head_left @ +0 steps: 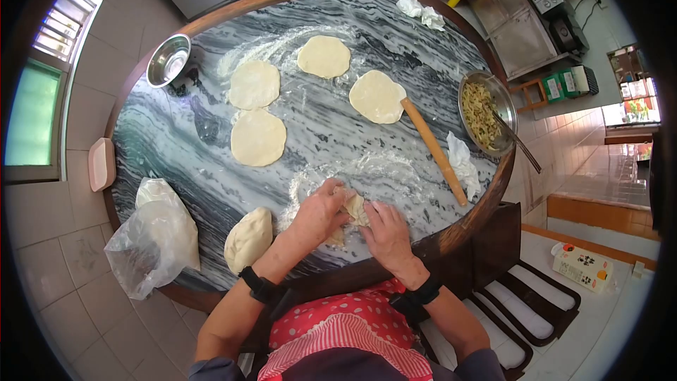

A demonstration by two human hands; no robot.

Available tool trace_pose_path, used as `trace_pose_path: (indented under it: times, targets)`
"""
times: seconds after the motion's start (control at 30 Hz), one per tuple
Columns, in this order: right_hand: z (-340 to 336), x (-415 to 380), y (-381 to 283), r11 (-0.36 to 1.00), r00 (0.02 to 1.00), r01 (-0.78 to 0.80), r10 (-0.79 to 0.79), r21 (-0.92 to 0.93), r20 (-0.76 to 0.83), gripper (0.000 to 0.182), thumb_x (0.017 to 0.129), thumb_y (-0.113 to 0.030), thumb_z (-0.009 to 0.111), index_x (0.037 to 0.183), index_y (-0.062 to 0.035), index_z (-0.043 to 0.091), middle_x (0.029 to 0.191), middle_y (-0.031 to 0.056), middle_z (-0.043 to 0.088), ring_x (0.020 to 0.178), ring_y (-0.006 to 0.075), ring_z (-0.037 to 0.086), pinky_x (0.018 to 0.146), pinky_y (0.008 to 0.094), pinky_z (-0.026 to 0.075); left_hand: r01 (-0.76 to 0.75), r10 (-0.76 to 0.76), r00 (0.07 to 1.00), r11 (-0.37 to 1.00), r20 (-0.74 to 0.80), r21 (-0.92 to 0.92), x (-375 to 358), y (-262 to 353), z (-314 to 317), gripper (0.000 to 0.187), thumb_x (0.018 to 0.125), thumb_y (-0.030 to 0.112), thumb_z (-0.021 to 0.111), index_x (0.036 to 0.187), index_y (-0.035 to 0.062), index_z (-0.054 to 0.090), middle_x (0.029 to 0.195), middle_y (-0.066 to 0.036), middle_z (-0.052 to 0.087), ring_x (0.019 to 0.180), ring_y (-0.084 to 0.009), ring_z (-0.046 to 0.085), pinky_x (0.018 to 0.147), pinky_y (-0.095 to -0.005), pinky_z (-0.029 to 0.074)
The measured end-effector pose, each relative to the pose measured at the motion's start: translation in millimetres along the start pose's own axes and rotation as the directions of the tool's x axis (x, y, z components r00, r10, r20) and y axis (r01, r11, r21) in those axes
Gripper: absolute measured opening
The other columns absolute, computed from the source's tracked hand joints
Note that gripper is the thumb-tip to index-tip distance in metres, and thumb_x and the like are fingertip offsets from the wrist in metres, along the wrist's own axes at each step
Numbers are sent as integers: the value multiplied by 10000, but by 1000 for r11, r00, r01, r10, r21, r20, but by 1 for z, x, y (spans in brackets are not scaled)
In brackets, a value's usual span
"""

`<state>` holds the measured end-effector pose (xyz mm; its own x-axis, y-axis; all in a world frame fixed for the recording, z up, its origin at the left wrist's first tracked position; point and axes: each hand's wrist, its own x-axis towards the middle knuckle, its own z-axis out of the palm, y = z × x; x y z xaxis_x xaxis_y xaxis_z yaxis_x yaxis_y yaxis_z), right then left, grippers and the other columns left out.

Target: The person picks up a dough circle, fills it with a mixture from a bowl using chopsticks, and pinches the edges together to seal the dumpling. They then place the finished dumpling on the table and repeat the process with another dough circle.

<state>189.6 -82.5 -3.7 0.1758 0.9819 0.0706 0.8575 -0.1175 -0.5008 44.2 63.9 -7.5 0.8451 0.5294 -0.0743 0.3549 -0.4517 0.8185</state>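
Observation:
Near the front edge of the marble table, a small folded piece of dough (356, 209) lies between my hands. My left hand (319, 213) has its fingers closed on the dough's left side. On its right side, my right hand (386, 231) presses with bent fingers. Several flat dough rounds lie farther back, among them one (258, 138) to the left and one (376, 97) with a wooden rolling pin (434, 152) touching its edge. A larger dough lump (249, 239) rests left of my left hand. Flour (374, 169) is scattered just beyond my hands.
A metal bowl of shredded filling (481, 114) with chopsticks stands at the table's right edge. At the back left is an empty metal bowl (168, 61). A plastic bag (156, 240) sits front left, and crumpled white tissue (462, 164) lies right of the rolling pin.

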Motion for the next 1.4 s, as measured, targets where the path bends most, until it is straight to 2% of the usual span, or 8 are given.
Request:
trace_pose_path:
  times: [0.23, 0.47, 0.83, 0.9, 1.0, 1.13, 1.23, 1.4]
  targets:
    - [-14, 7, 0, 973, 999, -48, 47, 225, 10, 507, 778, -23, 659, 1261, 47, 521, 1236, 196, 517, 1143, 370, 493, 977, 432, 409, 67, -67, 997, 997, -25, -27, -4, 9, -4, 400, 727, 57, 765, 1114, 44, 663, 1150, -164, 567, 928, -340, 643, 798, -404, 533]
    - [-18, 18, 3, 966, 990, 7, -43, 260, 133, 480, 778, 23, 608, 1251, 51, 528, 1260, 199, 514, 1178, 379, 489, 1012, 426, 401, -118, 118, 993, 993, 3, 14, 2, 8, 1, 220, 760, 19, 719, 974, 19, 669, 1051, -136, 592, 906, -331, 643, 766, -382, 536]
    - [-3, 11, 8, 959, 997, -70, 73, 276, -1, 519, 754, -64, 738, 1231, 33, 556, 1209, 190, 550, 1120, 373, 530, 959, 419, 441, -76, 57, 980, 993, -193, -90, 0, 16, 4, 292, 763, 14, 723, 1042, 20, 637, 1117, -159, 590, 892, -333, 651, 734, -373, 544]
    - [-4, 11, 10, 952, 996, -79, 86, 296, -13, 500, 762, -53, 731, 1226, 31, 566, 1207, 188, 563, 1129, 371, 538, 963, 408, 447, 143, -204, 936, 965, -285, -219, -10, 23, 2, 352, 783, 7, 712, 1126, 9, 632, 1111, -176, 596, 874, -303, 667, 720, -369, 548]
    - [-9, 13, 6, 947, 997, -77, 77, 312, 13, 492, 771, -51, 722, 1231, 28, 567, 1216, 189, 559, 1138, 368, 535, 971, 408, 442, 309, -348, 892, 935, -288, -175, -22, 21, 9, 418, 790, 8, 710, 1196, -18, 612, 1060, -184, 621, 824, -265, 675, 703, -356, 551]
    - [-11, 23, 1, 955, 995, -68, 85, 289, -47, 456, 798, -44, 692, 1231, 25, 569, 1226, 187, 557, 1141, 360, 534, 971, 409, 440, 375, -382, 894, 924, -232, -78, -15, 19, 9, 478, 779, 16, 725, 1234, -42, 589, 982, -183, 647, 792, -251, 677, 687, -339, 552]
    - [-7, 27, 4, 952, 997, -62, 73, 298, -25, 406, 812, -41, 676, 1202, 30, 588, 1227, 183, 556, 1137, 351, 532, 970, 408, 436, 304, -338, 911, 937, -238, -170, -6, 14, 15, 441, 766, 38, 750, 1174, -53, 608, 888, -151, 658, 756, -225, 671, 676, -318, 545]
    - [-8, 29, 6, 966, 999, -34, 38, 257, -9, 335, 829, -42, 657, 1151, 37, 615, 1219, 175, 558, 1117, 337, 539, 966, 405, 434, 409, -487, 850, 850, -200, -331, 9, 22, 20, 344, 765, 66, 770, 1052, -56, 624, 826, -97, 641, 731, -166, 642, 665, -303, 540]
